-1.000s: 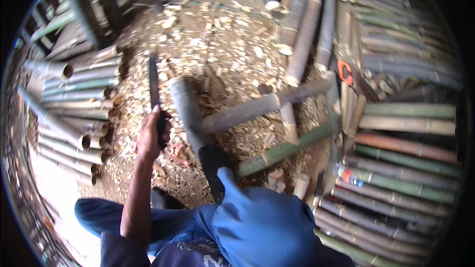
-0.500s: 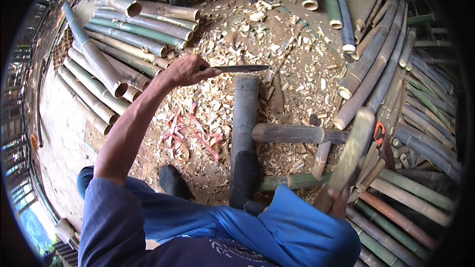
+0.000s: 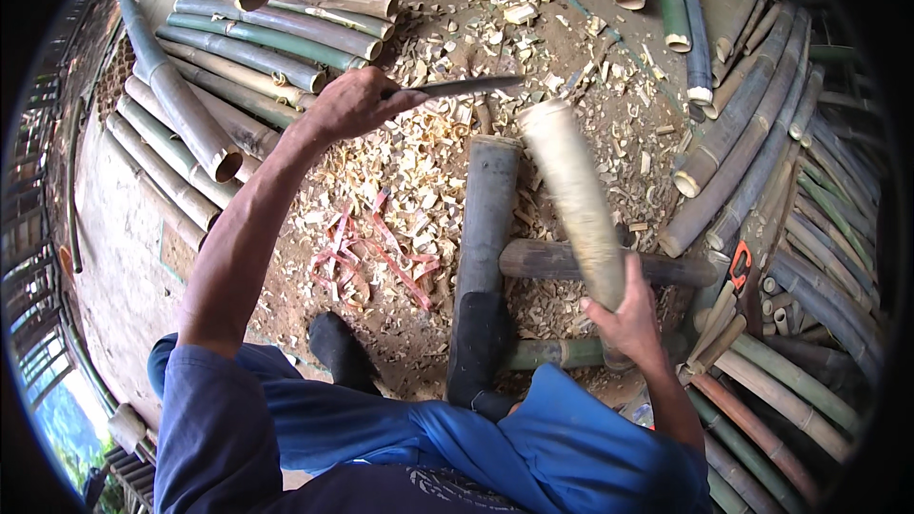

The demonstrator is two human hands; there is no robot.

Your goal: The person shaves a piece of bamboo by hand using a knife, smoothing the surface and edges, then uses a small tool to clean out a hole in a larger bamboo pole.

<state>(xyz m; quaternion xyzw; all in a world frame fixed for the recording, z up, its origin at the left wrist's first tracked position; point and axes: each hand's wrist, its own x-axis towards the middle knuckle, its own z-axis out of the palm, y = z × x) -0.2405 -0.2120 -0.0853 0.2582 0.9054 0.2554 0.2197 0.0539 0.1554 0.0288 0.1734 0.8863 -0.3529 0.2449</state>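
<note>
My left hand (image 3: 354, 103) is closed around the handle of a knife (image 3: 471, 86), its dark blade pointing right over the wood chips. A pale, partly shaved bamboo piece (image 3: 573, 192) stands tilted in my right hand (image 3: 628, 319), which grips its lower end; motion blurs its surface somewhat. Left of that piece, apart from it, a thick grey bamboo post (image 3: 487, 195) runs forward from beside my dark-socked foot (image 3: 483, 343). The knife blade is beyond the post's far end, touching neither it nor the held piece.
A bamboo crosspiece (image 3: 609, 263) joins the post on its right. Wood shavings (image 3: 419, 167) and red strips (image 3: 390, 257) cover the ground. Bamboo poles (image 3: 271, 43) are piled at the left, more poles (image 3: 743, 124) at the right. An orange-handled tool (image 3: 740, 265) sits among them.
My right hand has brought the bamboo piece up and leftward, from beside my knee toward the post. My left hand has shifted slightly farther away with the knife, whose tip now angles upward.
</note>
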